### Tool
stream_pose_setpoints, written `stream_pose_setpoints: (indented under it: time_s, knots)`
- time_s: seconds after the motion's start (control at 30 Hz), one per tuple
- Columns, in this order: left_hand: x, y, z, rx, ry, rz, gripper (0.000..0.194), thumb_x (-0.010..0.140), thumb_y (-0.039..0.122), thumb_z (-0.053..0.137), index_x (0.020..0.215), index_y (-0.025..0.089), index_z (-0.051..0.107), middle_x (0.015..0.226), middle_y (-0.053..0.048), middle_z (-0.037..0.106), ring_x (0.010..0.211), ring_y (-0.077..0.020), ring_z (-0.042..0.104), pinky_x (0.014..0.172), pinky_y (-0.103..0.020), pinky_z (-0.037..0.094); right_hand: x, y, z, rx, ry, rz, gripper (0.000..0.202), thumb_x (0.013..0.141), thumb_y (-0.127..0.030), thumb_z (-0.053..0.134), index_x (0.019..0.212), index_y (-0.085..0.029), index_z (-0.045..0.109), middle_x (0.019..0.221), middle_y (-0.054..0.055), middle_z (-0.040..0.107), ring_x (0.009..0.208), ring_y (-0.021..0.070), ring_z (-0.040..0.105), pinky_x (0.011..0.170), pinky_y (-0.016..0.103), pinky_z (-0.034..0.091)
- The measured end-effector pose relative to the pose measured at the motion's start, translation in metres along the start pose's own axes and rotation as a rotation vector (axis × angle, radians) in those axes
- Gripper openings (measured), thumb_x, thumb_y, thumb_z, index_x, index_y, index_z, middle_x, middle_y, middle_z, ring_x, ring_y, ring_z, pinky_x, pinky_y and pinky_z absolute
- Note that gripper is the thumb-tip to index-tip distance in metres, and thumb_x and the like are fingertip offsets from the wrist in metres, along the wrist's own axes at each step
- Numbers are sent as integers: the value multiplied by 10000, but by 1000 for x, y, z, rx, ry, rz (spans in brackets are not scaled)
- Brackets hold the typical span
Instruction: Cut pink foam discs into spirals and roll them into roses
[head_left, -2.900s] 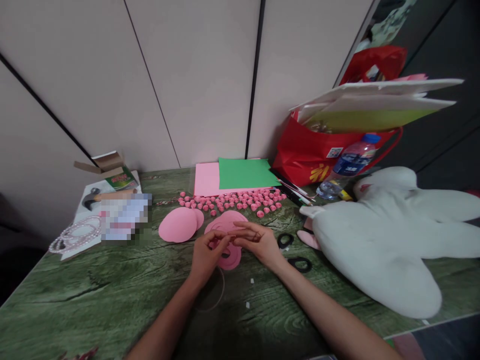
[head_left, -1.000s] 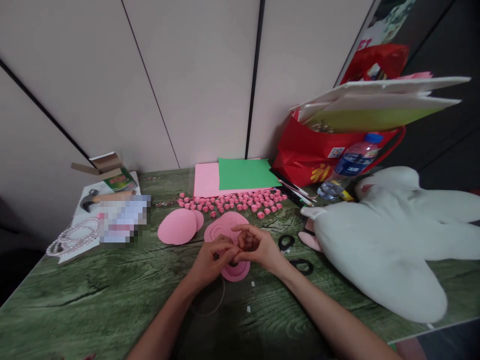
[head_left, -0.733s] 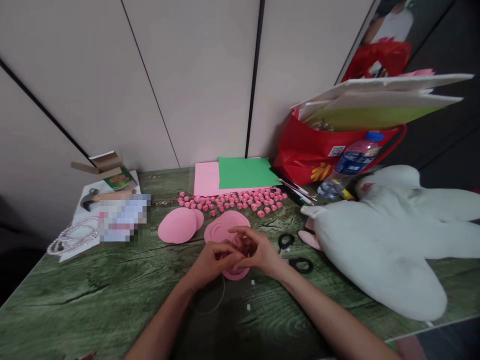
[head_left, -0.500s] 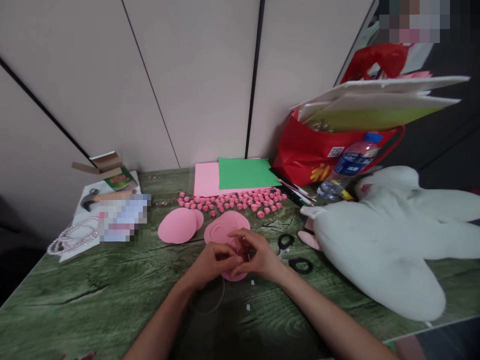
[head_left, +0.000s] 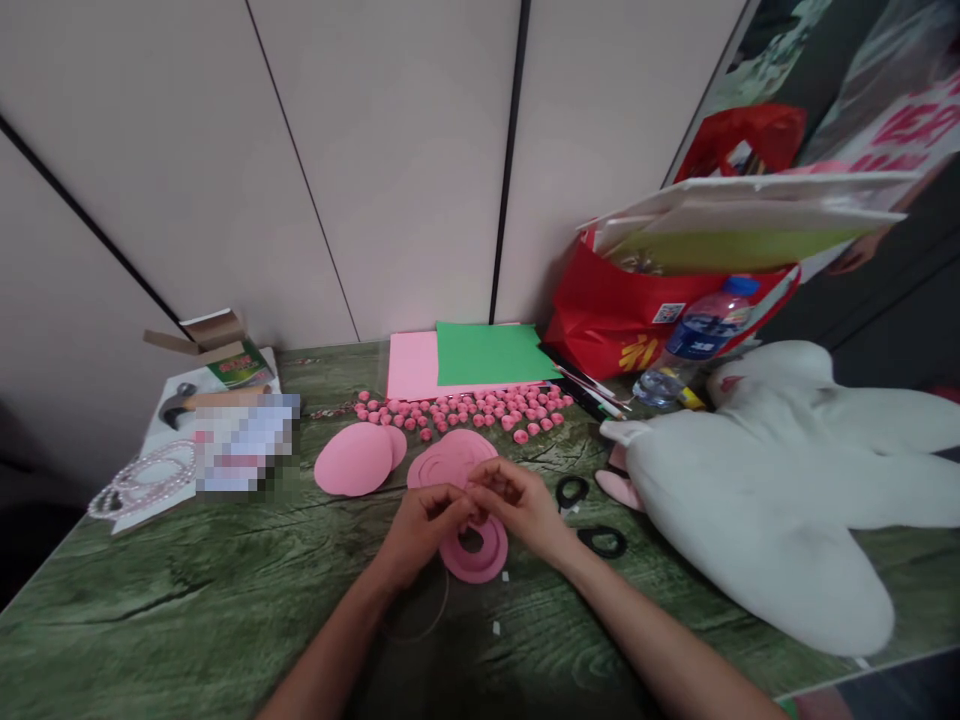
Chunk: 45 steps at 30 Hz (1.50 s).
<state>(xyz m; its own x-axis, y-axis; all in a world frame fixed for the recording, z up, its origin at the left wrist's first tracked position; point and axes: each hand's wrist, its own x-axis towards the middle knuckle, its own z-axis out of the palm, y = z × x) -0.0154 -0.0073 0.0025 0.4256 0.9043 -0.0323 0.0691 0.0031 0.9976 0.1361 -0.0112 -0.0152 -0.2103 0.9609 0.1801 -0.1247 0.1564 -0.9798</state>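
My left hand [head_left: 431, 525] and my right hand [head_left: 517, 505] meet fingertip to fingertip, both closed in a pinch. What lies between the fingers is too small and covered to make out. Just below them shows a pink paper ring [head_left: 476, 560] with a round hole. Behind the fingers are pink paper circles [head_left: 446, 455], partly hidden. A thin pale cord [head_left: 444, 605] curves down onto the table from beneath my left hand. Black-handled scissors [head_left: 602, 541] lie right of my right hand, their blades mostly covered by it.
Rolled pink paper pieces [head_left: 480, 408] lie beyond my hands, before green paper [head_left: 495, 355]. Left are pink ovals [head_left: 354, 460], a hammer [head_left: 176, 405] and a beaded strand [head_left: 142, 480]. A white plush toy [head_left: 750, 510], bottle [head_left: 697, 340] and red bag [head_left: 592, 310] stand right; another person's hand [head_left: 859, 252] shows behind.
My fingers have drawn closer together, and the pink ring below them shows more fully. At the upper right, another person's hand and a printed plastic bag have come into view.
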Motion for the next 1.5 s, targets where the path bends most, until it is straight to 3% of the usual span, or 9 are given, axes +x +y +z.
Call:
stream_pose_setpoints:
  time_s: [0.27,0.53,0.67,0.83,0.97,1.17,1.3,1.5]
  knots:
    - [2,-2,0,96,167,55,227,750,284,558,587,132,604,551,18,562,547,-108,501,552,-204,404,3,0,-2,96,-37,-36,123,694,-232,665,801,-180,633,727,-5,642,631,123,631,604,225,515]
    - [1,0,0,150,172,52,238,754,308,553,607,135,624,581,6,576,575,-122,508,562,-209,400,3,7,-1,33,30,-78,110,684,-190,661,792,-179,638,735,10,639,647,134,625,603,237,516]
    - [-1,-1,-3,-20,74,11,218,762,309,562,767,128,684,709,-27,649,681,-145,545,649,-231,426,2,1,-4,-255,125,-261,101,701,-164,641,793,-188,675,771,37,607,704,145,598,557,223,496]
    - [-2,-4,-5,-229,1,-64,252,719,256,636,941,147,681,862,-62,679,809,-180,571,764,-288,427,-2,-1,-6,-563,190,-616,227,770,-102,562,932,-224,663,920,71,577,839,161,570,648,263,499]
    - [-3,-3,-4,-254,-36,-64,274,725,239,635,981,149,673,894,-67,682,869,-194,570,817,-310,412,-5,0,-4,-661,184,-707,251,780,-63,530,951,-210,641,885,73,592,829,162,566,683,292,495]
    - [-1,1,-1,-153,31,-57,237,734,248,614,946,178,693,857,-41,702,809,-174,586,761,-270,433,-2,-3,-2,-548,252,-579,126,745,-82,553,775,-183,622,852,71,617,813,167,591,710,312,489]
    - [2,2,-1,12,132,-28,176,713,241,618,835,160,717,756,-34,701,687,-155,580,647,-232,438,-2,0,-2,-424,256,-385,76,710,-115,583,690,-181,614,792,54,667,751,168,626,680,293,494]
    - [3,3,0,154,187,-15,199,713,285,597,665,118,695,571,-30,645,542,-135,533,534,-219,412,0,7,1,-53,269,-37,87,665,-236,659,645,-163,617,780,69,704,640,165,649,590,265,517]
